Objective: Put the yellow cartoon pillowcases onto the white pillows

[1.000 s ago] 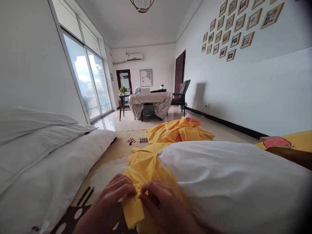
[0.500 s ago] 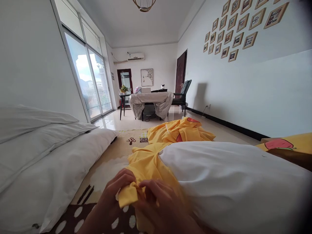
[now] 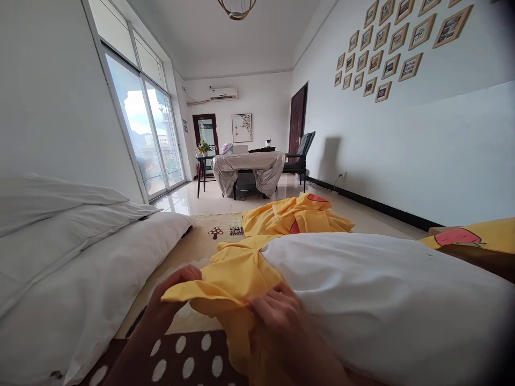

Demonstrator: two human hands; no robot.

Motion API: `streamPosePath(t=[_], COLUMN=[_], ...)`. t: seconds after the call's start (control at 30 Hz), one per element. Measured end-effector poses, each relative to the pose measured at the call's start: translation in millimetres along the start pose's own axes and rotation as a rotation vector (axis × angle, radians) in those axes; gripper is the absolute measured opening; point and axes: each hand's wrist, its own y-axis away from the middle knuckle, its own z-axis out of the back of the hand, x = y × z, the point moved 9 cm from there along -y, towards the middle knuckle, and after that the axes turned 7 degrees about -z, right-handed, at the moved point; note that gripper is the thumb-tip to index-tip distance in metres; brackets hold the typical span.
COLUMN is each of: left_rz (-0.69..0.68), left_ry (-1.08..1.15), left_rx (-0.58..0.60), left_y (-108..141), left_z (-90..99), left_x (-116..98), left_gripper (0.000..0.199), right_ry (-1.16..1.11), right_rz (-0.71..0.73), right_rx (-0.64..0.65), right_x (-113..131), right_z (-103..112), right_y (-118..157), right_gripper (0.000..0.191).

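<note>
A yellow cloth cover (image 3: 241, 268) lies bunched against the near-left end of a large white pillow (image 3: 362, 300). My left hand (image 3: 173, 289) is closed on the cover's left edge, with its fingertips partly behind the fabric. Nearer the pillow, my right hand (image 3: 277, 316) pinches another part of the same cover. Between the hands the fabric is spread out, and a fold of it hangs down toward the brown dotted part of the patterned mat (image 3: 189, 346).
White pillows (image 3: 100, 262) are stacked at the left. Beyond the white pillow lies a heap of yellow fabric (image 3: 298, 214) with red prints; more yellow fabric (image 3: 483, 236) is at the right edge. A covered table (image 3: 249, 161) and black chair (image 3: 300, 158) stand farther back.
My left hand has moved left and slightly up, away from my right hand, which has shifted slightly right. The crumpled cover edge between them has opened out.
</note>
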Motion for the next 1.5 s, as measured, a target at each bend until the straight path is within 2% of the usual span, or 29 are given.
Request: streamPosePath(t=[0.1,0.2,0.27,0.33,0.47,0.6,0.73,0.8,0.9,1.03,1.13,1.2,1.3,1.43,1.5], left_rz=[0.035,0.123,0.151,0.150,0.139,0.174,0.274,0.288,0.242,0.138,-0.002,-0.130,-0.253,-0.342,-0.346], left_ry=[-0.020,-0.168,-0.258,-0.308,-0.301,-0.299,-0.294,-0.306,-0.337,-0.364,-0.327,-0.304,-0.358,-0.442,-0.474], left_rx=[-0.114,-0.231,-0.307,-0.347,-0.295,-0.310,-0.367,-0.376,-0.312,-0.222,-0.109,-0.006,0.082,0.178,0.215], left_y=[-1.0,1.7,4.7,6.9,7.7,10.4,16.0,17.4,14.4,7.8,1.5,0.5,6.2,16.5,18.2], left_z=[12.4,17.4,17.0,13.3,1.4,2.7,12.3,18.2,23.1,24.2,11.3,-4.4,-27.0,-57.3,-65.6], left_x=[1.8,1.8,-3.3,-9.4,-11.6,-0.9,20.2,29.4,37.9,33.0,12.2,-7.7,-30.7,-43.6,-43.6], left_gripper=[0.032,0.036,0.037,0.037,0.035,0.036,0.039,0.038,0.043,0.052,0.054,0.054,0.047,0.040,0.041], right_ry=[-0.068,-0.119,-0.060,0.058,0.226,0.069,-0.120,-0.173,-0.169,-0.130,-0.115,-0.164,-0.224,-0.167,-0.197], right_rz=[-0.029,0.051,0.105,0.086,-0.035,-0.083,-0.102,-0.076,-0.037,-0.095,-0.149,-0.167,-0.077,0.142,0.166], right_rx=[-0.002,-0.040,-0.080,-0.088,-0.038,0.134,0.308,0.332,0.323,0.457,0.532,0.462,0.227,-0.008,-0.060], right_x=[0.4,16.7,28.9,33.6,24.3,12.3,8.3,11.0,14.0,5.9,-0.2,0.3,12.3,36.0,38.2], right_z=[18.6,24.6,14.9,-7.1,-53.5,-72.4,-57.7,-42.8,-25.5,-28.9,-29.6,-22.1,-12.8,-34.9,-47.8], right_y=[0.5,5.9,10.2,11.9,10.8,10.5,13.7,14.9,15.3,16.9,16.4,11.1,2.9,9.1,13.4], right_gripper=[0.019,0.023,0.026,0.025,0.009,0.016,0.025,0.027,0.027,0.028,0.037,0.047,0.046,0.017,0.021])
